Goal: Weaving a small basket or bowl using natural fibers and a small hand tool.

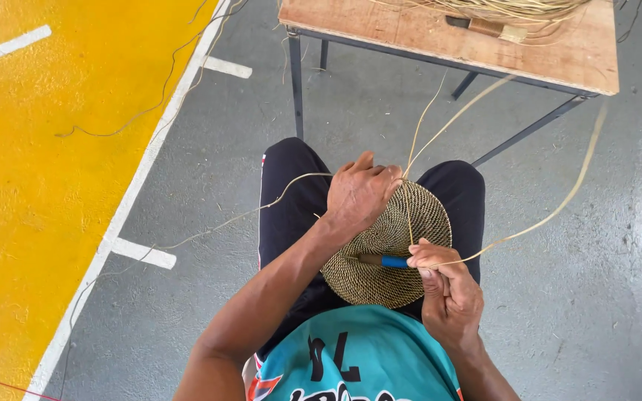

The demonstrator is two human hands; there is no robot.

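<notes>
A round, flat woven disc (395, 252) of coiled straw-coloured fibre rests on my lap. My left hand (360, 191) grips its upper left edge, fingers curled over the rim. My right hand (447, 286) sits at the disc's lower right and holds a blue-handled pointed tool (380, 261) lying across the weave, along with a thin pale fibre strand (536, 223) that loops out to the right and up. More loose strands rise from the disc's top toward the table.
A wooden-topped table (574, 59) on dark metal legs stands ahead, carrying a bundle of loose fibre (507, 9) and a small brush-like tool. The floor is grey concrete with a yellow painted area (46, 171) and white lines at left. Stray strands trail across the floor.
</notes>
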